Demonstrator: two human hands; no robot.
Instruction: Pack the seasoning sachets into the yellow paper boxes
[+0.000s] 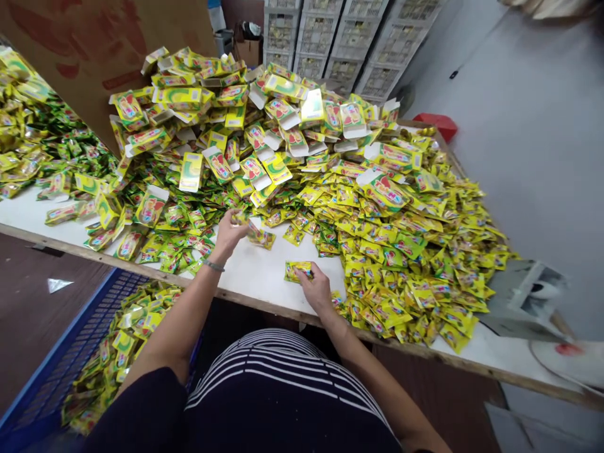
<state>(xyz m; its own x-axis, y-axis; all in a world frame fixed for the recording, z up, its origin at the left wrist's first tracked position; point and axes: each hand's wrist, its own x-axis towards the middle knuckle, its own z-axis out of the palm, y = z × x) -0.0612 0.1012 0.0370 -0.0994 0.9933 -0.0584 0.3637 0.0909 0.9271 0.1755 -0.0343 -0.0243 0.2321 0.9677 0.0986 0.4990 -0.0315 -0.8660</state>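
My left hand is over the white tabletop at the edge of the pile, its thumb and fingers curled around something yellow and blurred that I cannot make out. Right beside its fingertips lies a small yellow packet. Lower and to the right, my right hand pinches a flat yellow-green packet just above the table. Open yellow boxes with white flaps are heaped behind both hands. Loose yellow packets form a big mound to the right, while greener packets lie on the left.
A large brown carton leans at the back left. Below the table's front edge, a blue crate contains more yellow packets. A grey metal box stands at the right end. White crates are stacked behind, near a grey wall.
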